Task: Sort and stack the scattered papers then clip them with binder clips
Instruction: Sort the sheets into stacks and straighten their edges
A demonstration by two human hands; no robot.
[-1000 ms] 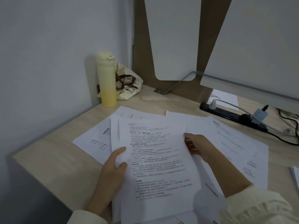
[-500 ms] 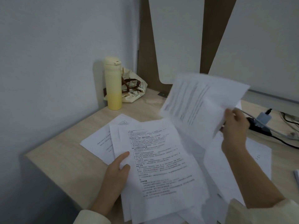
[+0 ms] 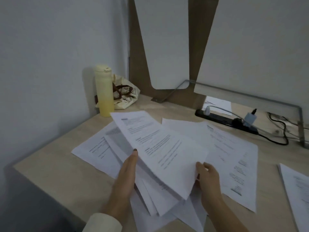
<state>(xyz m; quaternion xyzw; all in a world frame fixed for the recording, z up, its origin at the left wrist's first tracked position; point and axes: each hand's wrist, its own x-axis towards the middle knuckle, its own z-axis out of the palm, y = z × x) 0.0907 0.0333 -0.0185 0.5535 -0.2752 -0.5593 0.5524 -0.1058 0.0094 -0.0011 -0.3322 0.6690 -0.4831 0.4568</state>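
I was early in the job, by my reckoning: gathering had begun, squaring and clipping had not. My left hand (image 3: pixel 124 177) lay along the left edge of a loose bundle of printed sheets (image 3: pixel 160 153), fingers (image 3: pixel 133 156) extended and pressed against the paper rather than curled round it, so I would call that hand a brace and not a true grasp. My right hand (image 3: pixel 208 178) pinched the bundle's near right corner, thumb on top and the other fingers hidden beneath. The bundle sat raised at a slant above the wooden desk (image 3: pixel 55 166), its sheets fanned and uneven, the lower edges splayed toward me.

Plenty was left. A printed page (image 3: pixel 93 148) lay flat to the left, partly under the bundle; a wide printed sheet (image 3: pixel 234 156) lay to the right, and another sheet (image 3: pixel 296 190) sat apart at the far right edge. These needed collecting, then the whole lot tapping square.

I could see no binder clips anywhere on the desk, so the clipping step looked some way off. The yellow bottle (image 3: pixel 104 91) and the power strip (image 3: pixel 224 119) stood well clear.
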